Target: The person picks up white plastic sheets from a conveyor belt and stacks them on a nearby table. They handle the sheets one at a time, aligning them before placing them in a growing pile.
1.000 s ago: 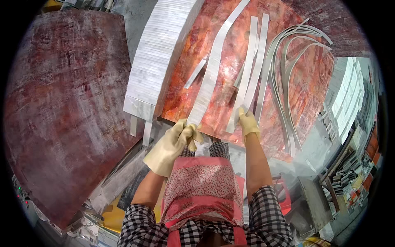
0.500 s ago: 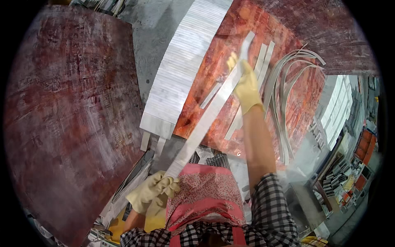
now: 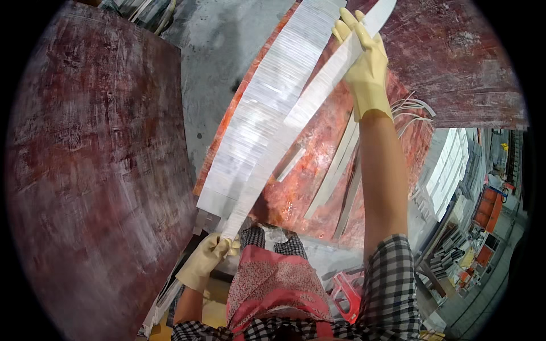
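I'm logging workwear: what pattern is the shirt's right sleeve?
The right sleeve is black-and-white checked, clearest in the head view.

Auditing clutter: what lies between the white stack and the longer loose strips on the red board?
In the head view, a short pale strip lies there on the red board; the held long strip also crosses in front.

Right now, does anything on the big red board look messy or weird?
A little, but nothing looks spilled. A short pale strip lies by itself on the board, apart from the neat white stack. Also, the thin strips at the board's right side curl with splayed ends, so they look untidy.
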`<state>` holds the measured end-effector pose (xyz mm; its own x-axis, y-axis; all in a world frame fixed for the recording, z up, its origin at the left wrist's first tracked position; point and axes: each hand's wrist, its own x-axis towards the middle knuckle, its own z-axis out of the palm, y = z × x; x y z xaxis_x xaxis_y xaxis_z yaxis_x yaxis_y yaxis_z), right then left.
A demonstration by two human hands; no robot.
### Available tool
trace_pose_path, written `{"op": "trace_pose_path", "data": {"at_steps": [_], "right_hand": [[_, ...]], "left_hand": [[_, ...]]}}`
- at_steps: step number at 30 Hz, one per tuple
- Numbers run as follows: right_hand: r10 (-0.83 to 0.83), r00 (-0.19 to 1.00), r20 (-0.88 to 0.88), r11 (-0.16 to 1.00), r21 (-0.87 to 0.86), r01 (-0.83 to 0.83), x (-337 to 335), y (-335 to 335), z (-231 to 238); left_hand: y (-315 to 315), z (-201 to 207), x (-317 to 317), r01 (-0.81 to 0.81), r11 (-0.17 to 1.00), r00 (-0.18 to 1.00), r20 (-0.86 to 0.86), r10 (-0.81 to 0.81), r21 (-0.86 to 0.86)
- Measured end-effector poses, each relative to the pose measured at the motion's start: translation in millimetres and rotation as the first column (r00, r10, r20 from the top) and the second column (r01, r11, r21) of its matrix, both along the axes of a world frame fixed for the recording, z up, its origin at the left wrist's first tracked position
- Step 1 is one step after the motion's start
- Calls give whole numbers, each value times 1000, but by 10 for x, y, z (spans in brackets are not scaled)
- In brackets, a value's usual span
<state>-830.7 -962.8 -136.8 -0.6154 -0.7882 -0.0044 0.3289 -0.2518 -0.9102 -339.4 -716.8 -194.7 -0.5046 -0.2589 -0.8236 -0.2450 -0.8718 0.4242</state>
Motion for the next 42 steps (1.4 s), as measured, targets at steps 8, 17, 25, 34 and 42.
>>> {"op": "trace_pose_path", "data": {"at_steps": [8, 17, 25, 34, 42], "right_hand": [[92, 995, 49, 935, 341, -103, 305, 201, -989], [160, 948, 276, 646, 696, -312, 590, 1918, -1097], [367, 930, 12, 686, 673, -278, 952, 1564, -1009], [543, 811, -218, 661, 707, -252, 1221, 1371, -997], [595, 771, -228, 631, 726, -273, 1385, 1415, -882]], "left_hand": [[-206, -432, -117, 4, 984, 954, 296, 50, -180], [-393, -452, -416, 95, 980, 945, 326, -34, -174], [-631, -545, -865, -134, 987, 975, 167, 147, -88], [-556, -481, -837, -153, 979, 965, 195, 177, -132], [-677, -609, -955, -178, 968, 964, 168, 208, -174]]}}
